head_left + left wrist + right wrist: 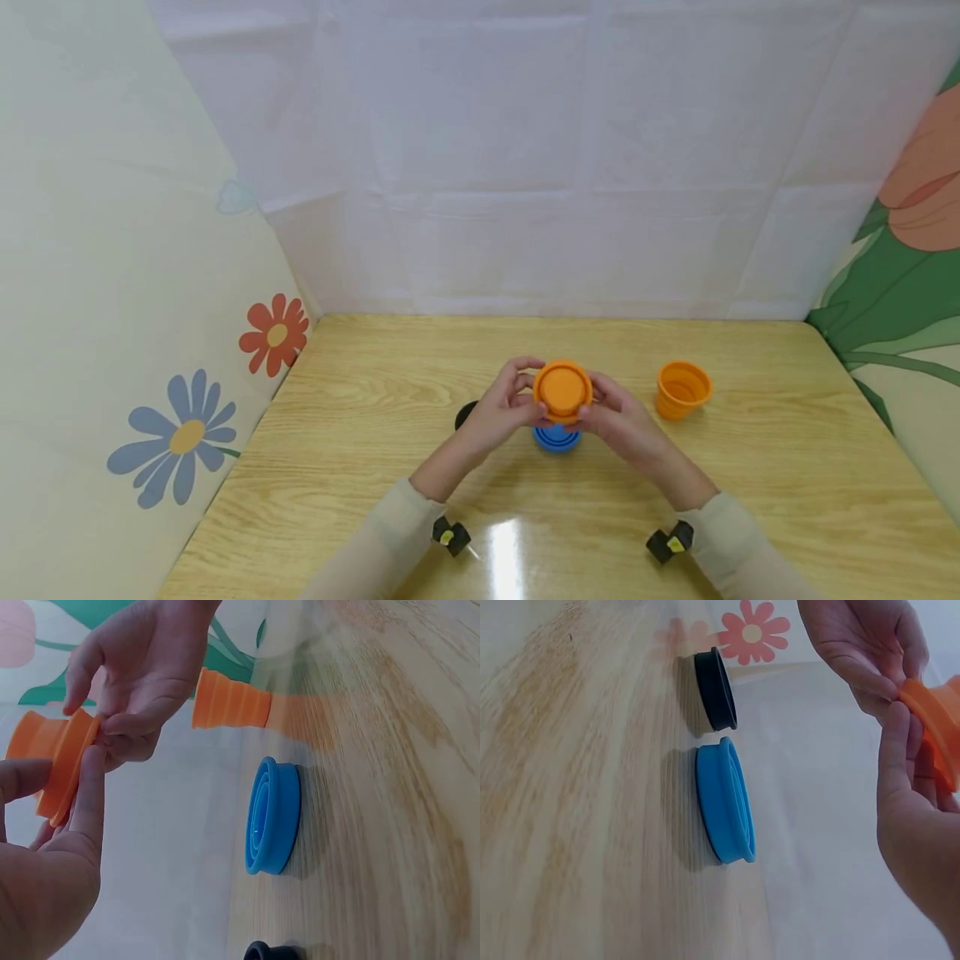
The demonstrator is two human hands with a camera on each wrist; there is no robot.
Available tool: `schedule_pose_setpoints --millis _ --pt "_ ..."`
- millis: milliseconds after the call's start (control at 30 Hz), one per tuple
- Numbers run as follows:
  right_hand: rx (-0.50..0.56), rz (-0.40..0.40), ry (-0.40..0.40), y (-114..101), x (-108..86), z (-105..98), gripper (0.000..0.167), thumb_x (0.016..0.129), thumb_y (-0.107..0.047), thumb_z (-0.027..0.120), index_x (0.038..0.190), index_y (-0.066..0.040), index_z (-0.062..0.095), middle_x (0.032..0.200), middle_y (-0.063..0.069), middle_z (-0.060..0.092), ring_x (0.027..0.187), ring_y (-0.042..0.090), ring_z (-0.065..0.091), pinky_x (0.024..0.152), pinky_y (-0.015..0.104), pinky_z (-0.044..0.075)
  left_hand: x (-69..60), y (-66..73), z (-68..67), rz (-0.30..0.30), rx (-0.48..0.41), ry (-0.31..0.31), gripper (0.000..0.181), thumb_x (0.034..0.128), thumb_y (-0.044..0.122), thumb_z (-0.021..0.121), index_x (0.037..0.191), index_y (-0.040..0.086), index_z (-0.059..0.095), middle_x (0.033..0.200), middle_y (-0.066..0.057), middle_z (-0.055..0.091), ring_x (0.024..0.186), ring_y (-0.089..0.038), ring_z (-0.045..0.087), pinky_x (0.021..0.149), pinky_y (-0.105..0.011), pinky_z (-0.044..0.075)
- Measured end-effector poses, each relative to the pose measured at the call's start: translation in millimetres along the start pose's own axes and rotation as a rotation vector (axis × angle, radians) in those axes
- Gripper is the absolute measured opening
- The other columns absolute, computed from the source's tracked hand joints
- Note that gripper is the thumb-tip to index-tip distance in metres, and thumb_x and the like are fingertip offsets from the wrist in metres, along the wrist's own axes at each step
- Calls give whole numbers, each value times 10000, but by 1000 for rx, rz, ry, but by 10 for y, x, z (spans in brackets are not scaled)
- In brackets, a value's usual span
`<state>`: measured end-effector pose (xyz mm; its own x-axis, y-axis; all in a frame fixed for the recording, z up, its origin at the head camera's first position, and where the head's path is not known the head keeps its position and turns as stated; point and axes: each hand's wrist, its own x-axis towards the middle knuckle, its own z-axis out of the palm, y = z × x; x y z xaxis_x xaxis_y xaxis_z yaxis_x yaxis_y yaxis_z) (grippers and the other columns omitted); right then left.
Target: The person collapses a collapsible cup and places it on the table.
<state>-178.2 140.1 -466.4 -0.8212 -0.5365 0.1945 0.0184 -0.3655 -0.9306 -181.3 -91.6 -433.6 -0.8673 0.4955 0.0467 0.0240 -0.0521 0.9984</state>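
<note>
An orange ribbed cup [562,391], partly folded, is held above the table between both hands. The left hand [498,412] pinches its left side, and the right hand [621,421] grips its right side. In the left wrist view the orange cup [46,746] shows side-on, with fingers of both hands on its wide rim. Under it on the table lies a flattened blue cup [557,438], partly covered by the held cup in the head view; the right wrist view shows this blue cup [724,801] low and ringed.
A second orange cup [682,390] stands expanded on the wooden table [360,400], right of the hands. A flat black cup [716,690] lies left of the blue one, mostly behind the left hand in the head view. A white cloth [480,167] hangs behind the table.
</note>
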Motion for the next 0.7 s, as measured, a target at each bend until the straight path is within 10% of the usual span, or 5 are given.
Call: schedule_pose_setpoints --millis 700 --pt "-220 67 110 -99 2 -14 486 1047 -139 560 1470 50 414 1216 30 632 992 157 666 843 330 601 -29 15 -61 -78 127 15 444 1071 256 523 1448 33 449 1193 -167 614 990 -173 649 846 -397 611"
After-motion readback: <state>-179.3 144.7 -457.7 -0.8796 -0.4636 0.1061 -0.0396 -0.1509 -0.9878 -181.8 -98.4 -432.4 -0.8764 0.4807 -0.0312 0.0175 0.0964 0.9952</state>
